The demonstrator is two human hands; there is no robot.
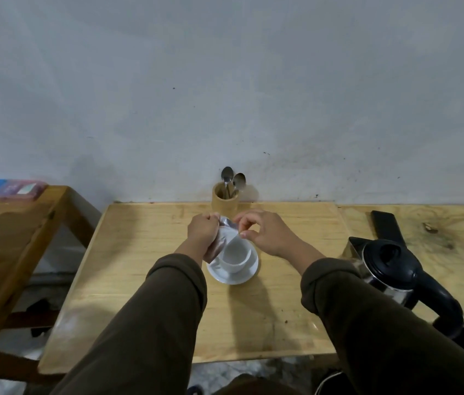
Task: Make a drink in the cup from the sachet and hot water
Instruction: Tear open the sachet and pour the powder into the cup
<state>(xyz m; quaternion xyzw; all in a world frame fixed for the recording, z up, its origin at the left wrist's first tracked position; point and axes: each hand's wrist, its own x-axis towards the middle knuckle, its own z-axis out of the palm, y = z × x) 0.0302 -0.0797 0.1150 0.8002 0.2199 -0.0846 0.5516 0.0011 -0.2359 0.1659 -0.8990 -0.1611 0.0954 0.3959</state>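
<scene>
Fingers [241, 223] of both hands pinch the top edge of the sachet [226, 232], held just above the white cup [236, 256] — left hand [203, 233] gripping its body, right hand [265, 233] at the corner. I judge this is the tearing step: keep the opening over the cup and pull slowly, so no powder spills on the surface [268, 315]. Right of the cup waits the kettle [390, 263]; behind the cup stands the spoon holder [224, 201].

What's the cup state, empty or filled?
Empty, seemingly: the cup on its saucer shows a plain white interior, no liquid or powder visible.
</scene>
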